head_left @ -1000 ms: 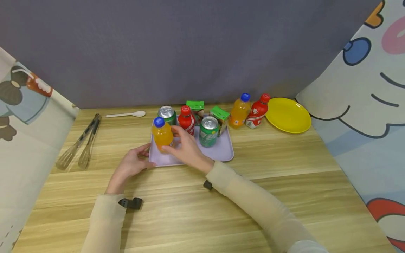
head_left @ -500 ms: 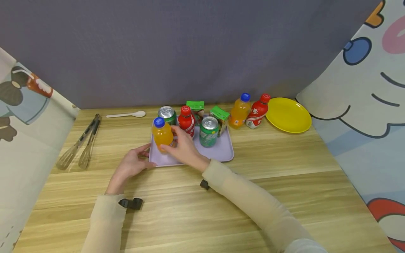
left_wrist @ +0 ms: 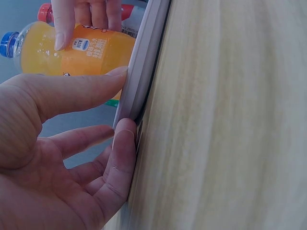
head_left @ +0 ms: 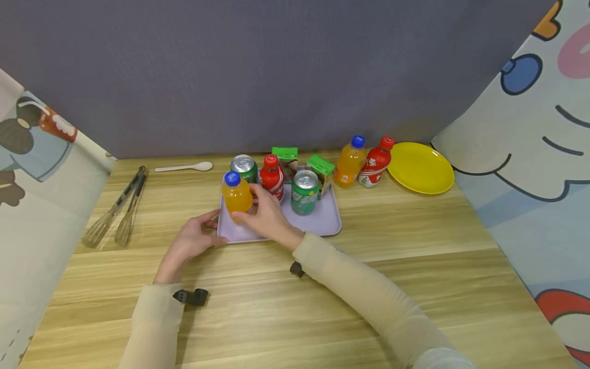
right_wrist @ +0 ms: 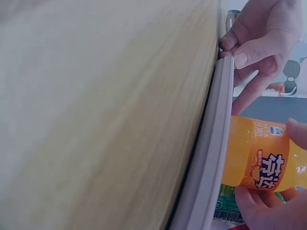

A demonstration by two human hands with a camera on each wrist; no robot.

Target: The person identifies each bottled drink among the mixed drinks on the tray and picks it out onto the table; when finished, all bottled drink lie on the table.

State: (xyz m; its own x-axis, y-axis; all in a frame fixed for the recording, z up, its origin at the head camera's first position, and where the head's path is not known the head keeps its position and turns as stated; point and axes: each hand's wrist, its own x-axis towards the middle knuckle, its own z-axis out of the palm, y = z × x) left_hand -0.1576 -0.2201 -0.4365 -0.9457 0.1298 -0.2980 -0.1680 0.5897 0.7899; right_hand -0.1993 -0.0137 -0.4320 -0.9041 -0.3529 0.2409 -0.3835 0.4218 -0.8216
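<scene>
My right hand [head_left: 271, 216] grips a bottle of orange drink [head_left: 236, 197] with a blue cap, thumb on one side and fingers on the other. The bottle stands upright at the left end of a pale purple tray [head_left: 318, 225]. At the tray's near left corner is my left hand [head_left: 194, 237]. In the left wrist view, its thumb [left_wrist: 81, 93] lies on the tray rim and a fingertip meets the outer side, pinching the edge. Behind the bottle on the tray are a green can [head_left: 243, 165], a red bottle [head_left: 272, 179], another green can [head_left: 304, 193] and green-topped cartons [head_left: 320, 166].
Right of the tray stand a second orange drink bottle [head_left: 350, 163] and another red bottle [head_left: 376, 163], beside a yellow plate [head_left: 420, 169]. Two whisks [head_left: 112, 210] and a white spoon [head_left: 184, 167] lie on the left. A grey wall [head_left: 276, 77] closes off the table's back.
My right wrist and forearm have shifted slightly to the left. The orange drink bottle, the tray and my left hand stay in place.
</scene>
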